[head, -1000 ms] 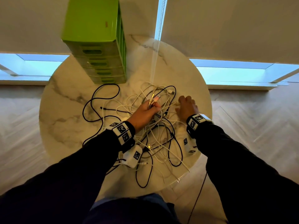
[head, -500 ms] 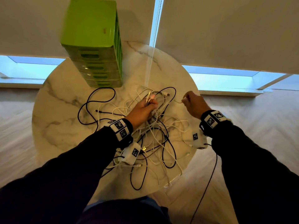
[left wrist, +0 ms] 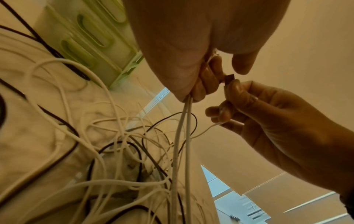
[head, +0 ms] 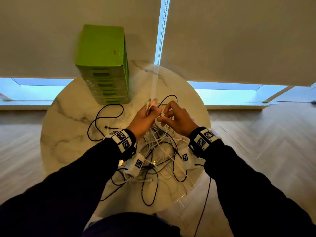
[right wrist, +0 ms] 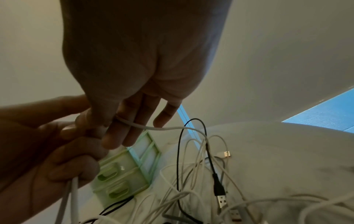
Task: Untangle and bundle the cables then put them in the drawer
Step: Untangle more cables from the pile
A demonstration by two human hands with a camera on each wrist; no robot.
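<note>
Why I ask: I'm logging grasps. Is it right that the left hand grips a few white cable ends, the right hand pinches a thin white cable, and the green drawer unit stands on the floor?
Not quite. The green drawer unit stands on the marble table, as the head view shows. The left hand does grip white cable ends, and the right hand pinches a thin white cable.

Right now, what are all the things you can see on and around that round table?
Table: one, round, white marble, below the window.
Drawer unit: one, green, at the back left of the table, drawers shut.
White cables: several, count unclear, tangled mid-table.
Black cables: a few, looping out left and toward the near edge.
Blinds: two, beige, with a bead cord between.
Floor: pale wood.
Left hand: one, grips a few white cable ends.
Right hand: one, fingers pinch a thin white cable.
</note>
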